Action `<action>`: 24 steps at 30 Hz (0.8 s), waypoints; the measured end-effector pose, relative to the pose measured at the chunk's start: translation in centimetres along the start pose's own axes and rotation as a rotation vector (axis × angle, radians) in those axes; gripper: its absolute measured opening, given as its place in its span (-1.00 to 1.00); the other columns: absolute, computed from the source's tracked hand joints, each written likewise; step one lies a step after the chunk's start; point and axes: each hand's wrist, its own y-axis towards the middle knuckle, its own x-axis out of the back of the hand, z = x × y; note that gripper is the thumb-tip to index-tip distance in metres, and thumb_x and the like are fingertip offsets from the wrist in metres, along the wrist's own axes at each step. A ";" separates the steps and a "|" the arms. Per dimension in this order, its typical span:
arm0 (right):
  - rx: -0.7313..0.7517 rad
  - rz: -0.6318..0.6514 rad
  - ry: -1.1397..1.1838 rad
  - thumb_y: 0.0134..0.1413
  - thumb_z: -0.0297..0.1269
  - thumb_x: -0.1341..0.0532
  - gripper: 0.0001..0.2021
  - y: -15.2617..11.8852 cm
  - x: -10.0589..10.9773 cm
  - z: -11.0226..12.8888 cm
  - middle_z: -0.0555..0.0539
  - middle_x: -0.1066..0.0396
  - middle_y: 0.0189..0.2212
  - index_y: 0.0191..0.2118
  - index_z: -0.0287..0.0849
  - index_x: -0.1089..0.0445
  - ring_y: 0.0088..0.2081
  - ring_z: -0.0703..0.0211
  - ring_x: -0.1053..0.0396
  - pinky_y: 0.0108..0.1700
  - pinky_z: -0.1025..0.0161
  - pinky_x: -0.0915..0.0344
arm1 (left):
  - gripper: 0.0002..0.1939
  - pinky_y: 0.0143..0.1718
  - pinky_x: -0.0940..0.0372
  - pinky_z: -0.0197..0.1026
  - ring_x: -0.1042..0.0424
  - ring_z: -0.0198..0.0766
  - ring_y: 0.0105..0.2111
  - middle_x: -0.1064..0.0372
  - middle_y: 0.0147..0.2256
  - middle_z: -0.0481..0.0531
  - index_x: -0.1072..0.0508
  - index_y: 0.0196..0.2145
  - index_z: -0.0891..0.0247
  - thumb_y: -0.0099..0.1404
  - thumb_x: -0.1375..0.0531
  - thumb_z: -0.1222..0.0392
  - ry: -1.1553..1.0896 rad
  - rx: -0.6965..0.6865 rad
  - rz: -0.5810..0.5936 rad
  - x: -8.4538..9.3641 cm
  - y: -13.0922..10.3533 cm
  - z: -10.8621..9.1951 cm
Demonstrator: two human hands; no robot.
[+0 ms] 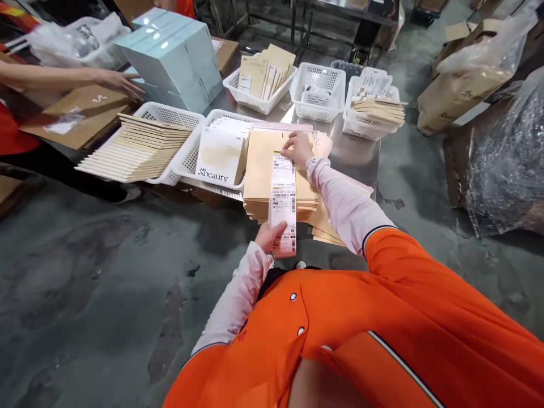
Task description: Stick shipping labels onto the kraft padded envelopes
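A strip of printed shipping labels (283, 198) hangs over the near edge of a stack of tan envelopes (260, 170). My left hand (270, 235) grips the strip low down, its thumb lying across the front. Higher up, my right hand (300, 148) pinches the top end of the strip above the uppermost envelope. More tan envelopes (327, 233) stick out from under the stack on the right. Left of the stack, white envelopes (217, 156), the front one printed "beauty", stand in a white basket (187, 153).
At left, a basket (170, 116) holds padded envelopes (136, 147). Behind stand light-blue boxes (174, 56) and white baskets (318, 85) along the metal table (357, 156). A co-worker's hand (114, 82) reaches over a cardboard box (80, 113). Plastic-wrapped goods (505, 164) stand at right.
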 end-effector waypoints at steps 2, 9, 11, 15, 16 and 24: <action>-0.077 0.000 -0.075 0.14 -0.20 -0.49 -0.48 0.4 0.0 -0.8 -0.31 -0.23 0.37 0.19 -0.24 -0.51 0.40 -0.27 -0.12 0.43 -0.31 -0.08 | -0.36 -0.01 -0.51 0.11 -0.64 0.13 -0.18 -0.65 -0.30 0.25 -0.64 -0.29 0.37 -0.29 -0.66 -0.05 0.008 0.030 -0.003 1.1 -1.2 1.8; -0.458 0.018 -0.075 0.06 0.05 -0.54 -0.20 -2.8 2.3 -3.9 -0.61 -0.39 0.20 0.15 -0.60 -0.42 0.23 -0.31 -0.40 0.32 -0.09 -0.28 | -0.41 0.07 -0.51 0.17 -0.65 0.20 -0.11 -0.67 -0.24 0.25 -0.64 -0.32 0.35 -0.19 -0.63 -0.12 0.065 0.045 0.019 3.7 -4.4 3.7; -0.407 -0.094 -0.052 0.21 -0.11 -0.47 -0.39 -2.9 2.4 -4.1 -0.48 -0.41 0.23 0.18 -0.50 -0.41 0.23 -0.18 -0.41 0.34 -0.02 -0.27 | -0.37 0.00 -0.54 0.11 -0.65 0.20 -0.13 -0.66 -0.27 0.25 -0.64 -0.33 0.37 -0.27 -0.65 -0.11 0.097 0.051 0.020 3.5 -3.9 2.7; -0.316 -0.439 0.103 0.41 -0.31 -0.26 -0.56 -5.2 4.8 -7.0 -0.33 -0.43 0.24 0.29 -0.37 -0.29 0.20 0.08 -0.42 0.30 0.13 -0.31 | -0.24 -0.18 -0.56 0.01 -0.66 0.15 -0.22 -0.66 -0.29 0.27 -0.65 -0.29 0.40 -0.34 -0.64 -0.22 0.134 0.013 -0.041 2.8 -2.9 1.0; -0.329 -0.500 0.162 0.43 -0.31 -0.22 -0.58 -6.8 6.0 -8.7 -0.33 -0.45 0.23 0.29 -0.36 -0.28 0.18 0.10 -0.44 0.26 0.14 -0.35 | -0.23 -0.21 -0.56 0.00 -0.66 0.14 -0.24 -0.65 -0.29 0.27 -0.65 -0.28 0.40 -0.32 -0.62 -0.26 0.135 -0.002 -0.059 2.7 -3.0 0.7; -0.716 -0.573 0.273 0.06 -0.37 -0.38 -0.80 -24.3 8.9 -21.5 -0.39 -0.60 -0.12 -0.15 -0.19 -0.48 -0.07 -0.11 -0.52 0.00 0.04 -0.42 | -0.12 -0.25 -0.57 0.04 -0.65 0.12 -0.30 -0.64 -0.31 0.32 -0.62 -0.29 0.36 -0.18 -0.46 -0.58 0.185 -0.037 -0.085 1.3 -3.9 0.5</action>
